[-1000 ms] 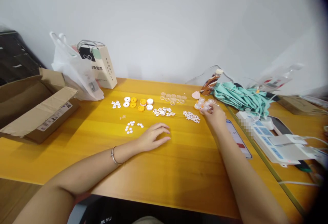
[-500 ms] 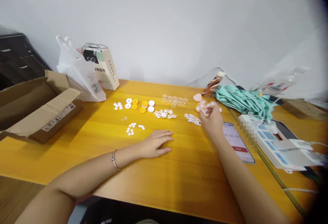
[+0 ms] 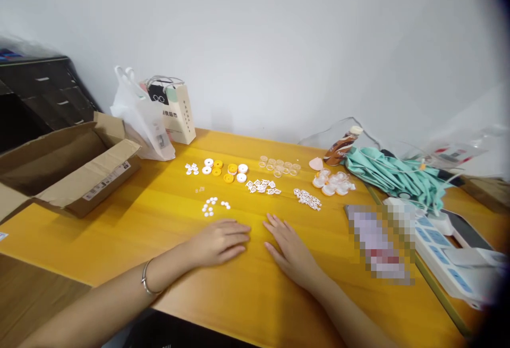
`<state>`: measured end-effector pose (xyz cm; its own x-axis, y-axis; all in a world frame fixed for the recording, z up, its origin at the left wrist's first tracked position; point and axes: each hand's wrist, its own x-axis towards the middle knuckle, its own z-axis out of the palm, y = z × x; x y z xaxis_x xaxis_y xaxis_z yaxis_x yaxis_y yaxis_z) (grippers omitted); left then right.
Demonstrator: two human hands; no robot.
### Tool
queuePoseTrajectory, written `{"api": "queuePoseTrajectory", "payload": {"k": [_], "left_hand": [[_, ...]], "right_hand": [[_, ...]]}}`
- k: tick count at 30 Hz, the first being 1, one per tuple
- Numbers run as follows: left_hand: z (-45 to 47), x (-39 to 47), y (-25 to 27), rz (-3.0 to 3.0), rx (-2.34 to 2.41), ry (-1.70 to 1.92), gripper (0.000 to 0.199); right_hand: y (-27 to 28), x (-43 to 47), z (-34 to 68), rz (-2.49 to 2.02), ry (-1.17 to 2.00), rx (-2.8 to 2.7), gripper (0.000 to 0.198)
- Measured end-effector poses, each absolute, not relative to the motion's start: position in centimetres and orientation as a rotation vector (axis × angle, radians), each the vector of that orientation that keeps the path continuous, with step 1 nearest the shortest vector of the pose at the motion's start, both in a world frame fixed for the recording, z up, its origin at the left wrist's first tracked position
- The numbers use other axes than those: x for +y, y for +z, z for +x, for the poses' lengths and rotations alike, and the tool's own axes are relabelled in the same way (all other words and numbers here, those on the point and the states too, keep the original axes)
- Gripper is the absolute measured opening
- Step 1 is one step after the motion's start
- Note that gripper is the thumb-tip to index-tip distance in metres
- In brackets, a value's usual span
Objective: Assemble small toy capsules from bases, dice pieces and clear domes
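Note:
My left hand (image 3: 223, 240) lies palm down on the wooden table (image 3: 255, 300), fingers stretched out and holding nothing. My right hand (image 3: 289, 249) rests flat to its right, fingers apart and nothing in them. Beyond my left hand are small white discs (image 3: 210, 207) in loose clusters. Farther off stand yellow round parts (image 3: 232, 169) and white round parts (image 3: 241, 177). White openwork pieces (image 3: 263, 186) and a second pile of flat white cutouts (image 3: 307, 199) lie past my right hand. Clear round cups (image 3: 279, 166) stand behind them, and a group of clear-and-white round pieces (image 3: 333, 181) is at the right.
An open cardboard box (image 3: 85, 162), a white plastic bag (image 3: 145, 122) and a paper bag (image 3: 181, 111) stand at the left. On the right are a bottle (image 3: 342, 146), a green folded umbrella (image 3: 394, 175), a pixelated phone (image 3: 376, 244) and a power strip (image 3: 444, 252).
My right hand has left the clear-and-white round pieces and come down onto the table near my left hand. My left hand has shifted slightly left and nearer. The view has shifted a little.

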<state>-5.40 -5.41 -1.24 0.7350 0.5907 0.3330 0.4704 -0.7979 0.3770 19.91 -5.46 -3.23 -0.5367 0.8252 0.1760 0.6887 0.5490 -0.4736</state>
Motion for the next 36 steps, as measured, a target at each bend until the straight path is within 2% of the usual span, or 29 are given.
{"api": "queuePoseTrajectory", "payload": {"k": [4, 6, 9, 12, 15, 18, 22, 25, 28, 30, 36], "left_hand": [[-9.9, -1.9, -0.3, 2.465, 1.372, 1.112, 0.022], [-12.7, 0.7, -0.1, 2.249, 1.710, 1.203, 0.019], [-16.1, 4.0, -0.6, 1.993, 2.070, 1.074, 0.024], [-17.5, 5.9, -1.6, 1.914, 2.160, 1.031, 0.026], [-17.7, 6.9, -2.4, 1.899, 2.181, 1.033, 0.019], [-17.7, 7.0, -2.2, 1.919, 2.178, 1.046, 0.011], [-16.2, 5.2, -0.5, 1.960, 2.152, 1.134, 0.012], [-12.3, 2.0, 1.2, 2.156, 1.801, 1.269, 0.013], [-7.1, -1.3, 1.8, 2.387, 1.203, 1.007, 0.012], [-4.2, -2.6, 1.2, 2.450, 0.989, 0.813, 0.013], [-1.1, -2.6, -1.6, 2.341, 0.927, 0.754, 0.011]], "right_hand": [[-3.1, -5.4, 19.8, -1.251, 0.467, -2.441, 0.046], [-3.1, -5.4, 19.8, -1.247, 0.455, -2.454, 0.046], [-3.2, -5.4, 19.8, -1.243, 0.446, -2.470, 0.046], [-3.2, -5.3, 19.8, -1.264, 0.433, -2.498, 0.046], [-3.1, -5.3, 19.8, -1.276, 0.402, -2.525, 0.046], [-3.0, -5.3, 19.8, -1.279, 0.378, -2.543, 0.045], [-3.0, -5.2, 19.9, -1.265, 0.383, -2.541, 0.045], [-3.1, -5.2, 19.9, -1.250, 0.384, -2.521, 0.045], [-3.2, -5.1, 19.9, -1.216, 0.383, -2.508, 0.048], [-3.3, -5.0, 19.9, -1.196, 0.382, -2.497, 0.049], [-3.5, -4.9, 19.7, -1.213, 0.357, -2.494, 0.049]]}}
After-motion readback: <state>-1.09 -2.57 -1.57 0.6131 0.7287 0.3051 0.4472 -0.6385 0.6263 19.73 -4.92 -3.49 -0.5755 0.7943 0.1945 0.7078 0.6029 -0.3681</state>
